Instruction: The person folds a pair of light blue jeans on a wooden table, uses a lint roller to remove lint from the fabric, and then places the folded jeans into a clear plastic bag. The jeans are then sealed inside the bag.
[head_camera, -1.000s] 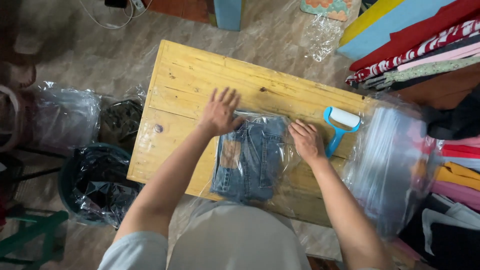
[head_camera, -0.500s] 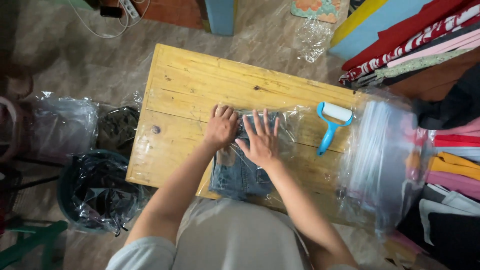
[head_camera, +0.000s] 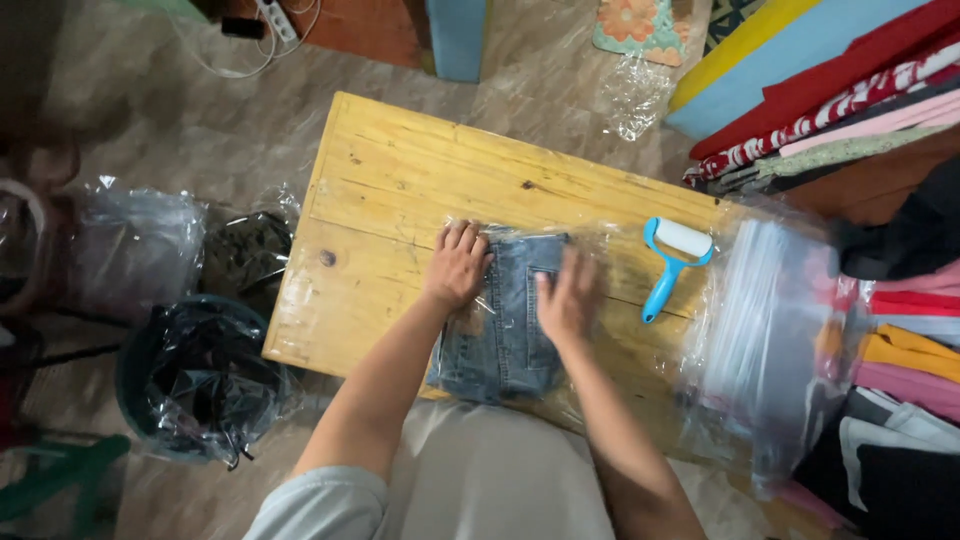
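— What couldn't be made out around the hands?

— The right hand (head_camera: 566, 300) was smeared by motion, so its fingers ran together. The left hand (head_camera: 456, 266) covered the upper left corner of the folded jeans (head_camera: 505, 330), and the near end of the jeans was lost under the person's shirt (head_camera: 500, 480).

— And further out?

— Right of the right hand, the stack of clear bags (head_camera: 770, 340) was a glare-washed blur (no single bag could be counted). The folded fabrics (head_camera: 900, 330) beyond it were cut off by the frame's edge.
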